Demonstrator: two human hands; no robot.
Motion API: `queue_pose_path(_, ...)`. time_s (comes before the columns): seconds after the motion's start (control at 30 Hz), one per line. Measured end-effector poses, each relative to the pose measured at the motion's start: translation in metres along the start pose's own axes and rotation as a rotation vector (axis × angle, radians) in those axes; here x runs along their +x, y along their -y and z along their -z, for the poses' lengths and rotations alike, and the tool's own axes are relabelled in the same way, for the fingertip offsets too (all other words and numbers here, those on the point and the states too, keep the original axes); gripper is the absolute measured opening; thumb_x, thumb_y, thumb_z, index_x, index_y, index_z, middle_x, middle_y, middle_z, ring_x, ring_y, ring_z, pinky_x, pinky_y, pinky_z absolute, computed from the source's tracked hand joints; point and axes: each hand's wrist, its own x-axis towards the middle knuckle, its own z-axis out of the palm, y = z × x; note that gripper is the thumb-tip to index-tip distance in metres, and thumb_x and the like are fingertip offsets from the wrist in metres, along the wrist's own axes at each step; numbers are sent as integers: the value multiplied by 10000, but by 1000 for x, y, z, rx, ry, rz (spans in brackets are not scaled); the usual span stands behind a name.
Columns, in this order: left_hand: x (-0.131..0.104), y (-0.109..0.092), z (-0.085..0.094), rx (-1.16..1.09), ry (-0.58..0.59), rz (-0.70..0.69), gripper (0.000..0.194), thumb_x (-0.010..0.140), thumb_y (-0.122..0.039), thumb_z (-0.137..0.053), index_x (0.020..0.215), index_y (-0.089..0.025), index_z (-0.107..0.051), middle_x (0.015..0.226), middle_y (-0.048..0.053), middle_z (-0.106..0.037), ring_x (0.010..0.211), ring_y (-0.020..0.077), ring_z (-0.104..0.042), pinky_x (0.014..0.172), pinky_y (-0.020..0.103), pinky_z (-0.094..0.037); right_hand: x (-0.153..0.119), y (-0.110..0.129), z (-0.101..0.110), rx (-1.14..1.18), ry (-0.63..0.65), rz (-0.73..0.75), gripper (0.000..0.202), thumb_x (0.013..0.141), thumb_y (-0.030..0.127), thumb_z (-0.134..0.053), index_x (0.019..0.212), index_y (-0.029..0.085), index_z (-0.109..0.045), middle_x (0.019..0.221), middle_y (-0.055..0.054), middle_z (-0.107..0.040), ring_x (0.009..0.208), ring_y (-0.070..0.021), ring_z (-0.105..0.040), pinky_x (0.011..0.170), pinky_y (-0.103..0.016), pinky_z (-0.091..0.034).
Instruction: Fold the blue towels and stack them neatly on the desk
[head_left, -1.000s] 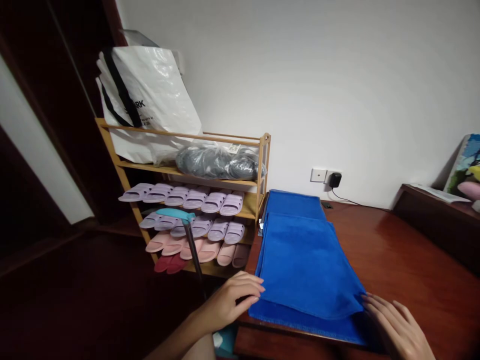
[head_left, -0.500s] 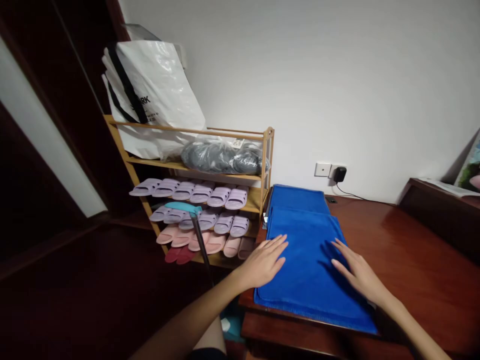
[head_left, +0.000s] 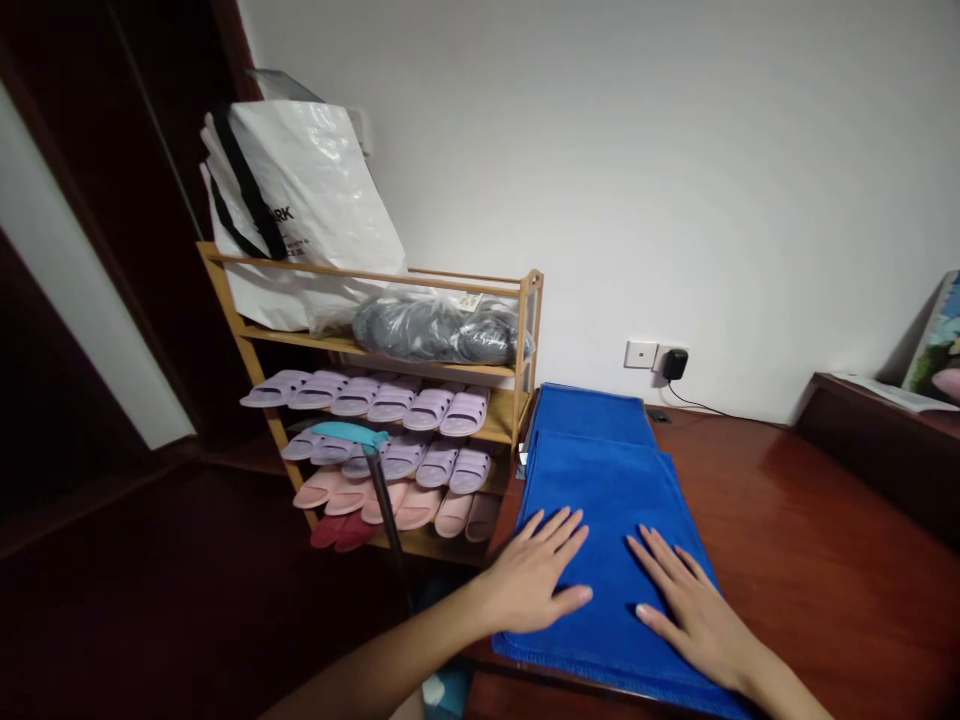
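A blue cloth lies folded flat along the left side of the reddish-brown wooden table, its near edge close to the table's front. Behind it, partly covered, is another folded blue cloth. My left hand rests on the near cloth's left part, fingers spread and palm down. On the right part of the same cloth lies my right hand, fingers stretched out and thumb apart. Neither hand grips anything.
The wooden table extends to the right. Left of it stands a wooden rack with purple slippers, pink slippers, a white bag and plastic-wrapped grey items. A blue-topped pole stands before it. A black plug sits in the wall.
Both hands have moved nearer to me over the cloth, and their fingers have spread and flattened onto it. The view has tilted up slightly.
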Motion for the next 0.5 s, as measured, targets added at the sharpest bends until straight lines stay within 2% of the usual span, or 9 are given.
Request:
queue_pose_path(0.13,-9,-3,-8,-11,53,-40,731,900,-620,-414,1497,-253,-207,1547,95,-188,1418,326,-152,1117,583,-153,-6,-6,1,54,59,28,657,892,602,-369,1474,410,-134,1554,28,-120,1429,-232,-117,1152,-492,-146)
queue_pose_path(0.2,-1,1,-4,-6,51,-41,706,899,-636,-397,1478,-253,-272,1529,103,-257,1402,325,-220,1113,572,-182,8,-20,13,93,85,10,626,897,606,-349,1467,429,-163,1552,42,-141,1427,-228,-141,1147,-493,-167)
queue_pose_path(0.23,9,4,0,-2,26,-32,678,912,-632,-367,1467,-247,-304,1518,104,-288,1393,313,-252,1117,551,-194,21,-28,20,104,65,-12,621,899,611,-334,1469,420,-177,1552,39,-149,1426,-224,-150,1145,-489,-176)
queue_pose_path(0.3,39,15,8,21,-95,26,611,959,-580,-275,1456,-230,-332,1515,94,-303,1395,269,-263,1135,492,-195,58,-44,32,93,-72,-85,663,895,632,-309,1485,349,-203,1557,6,-148,1431,-218,-141,1153,-470,-158)
queue_pose_path(0.37,76,34,12,68,-248,106,584,988,-517,-228,1483,-209,-266,1547,69,-218,1424,237,-173,1153,460,-152,98,-58,36,63,-229,-206,711,892,657,-263,1489,273,-228,1561,-30,-143,1434,-206,-127,1155,-439,-156)
queue_pose_path(0.4,93,45,12,94,-309,191,588,991,-502,-228,1487,-187,-254,1553,76,-194,1430,241,-147,1153,464,-144,115,-64,33,58,-261,-247,731,898,657,-223,1494,234,-217,1565,-62,-123,1436,-213,-120,1150,-453,-156)
queue_pose_path(0.47,117,70,6,128,-299,327,613,985,-496,-253,1485,-142,-250,1552,105,-180,1430,264,-136,1141,487,-160,140,-74,23,56,-281,-294,747,902,657,-175,1490,198,-228,1560,-100,-139,1432,-230,-138,1138,-476,-170)
queue_pose_path(0.5,124,81,2,135,-289,347,615,982,-497,-268,1477,-133,-273,1546,116,-201,1426,273,-154,1136,496,-167,147,-78,16,57,-272,-299,749,901,660,-171,1485,197,-245,1556,-107,-158,1429,-238,-152,1132,-482,-184)
